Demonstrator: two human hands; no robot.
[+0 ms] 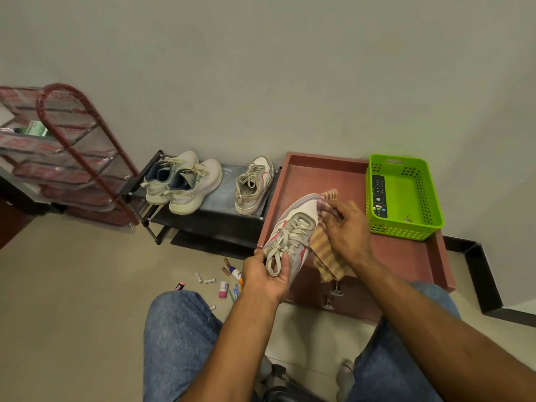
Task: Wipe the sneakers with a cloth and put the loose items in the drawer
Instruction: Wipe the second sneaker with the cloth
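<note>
My left hand [268, 275] grips the heel end of a white sneaker with red trim [293, 233], held up over the brown drawer unit [406, 256]. My right hand [346, 227] holds a striped tan cloth [324, 250] against the sneaker's right side near the toe. Its matching sneaker [253, 185] and a pair of pale sneakers [181, 182] stand on the low black shoe rack [208, 219]. Loose items [224, 281], among them batteries, a glue bottle and markers, lie on the floor left of the drawer unit.
A green plastic basket [406, 224] with a black remote [379, 195] sits on the drawer unit's top at the right. Drawer knobs [333, 297] face me. A red-framed rack wrapped in plastic [72, 158] stands at the left. My knees in jeans fill the foreground.
</note>
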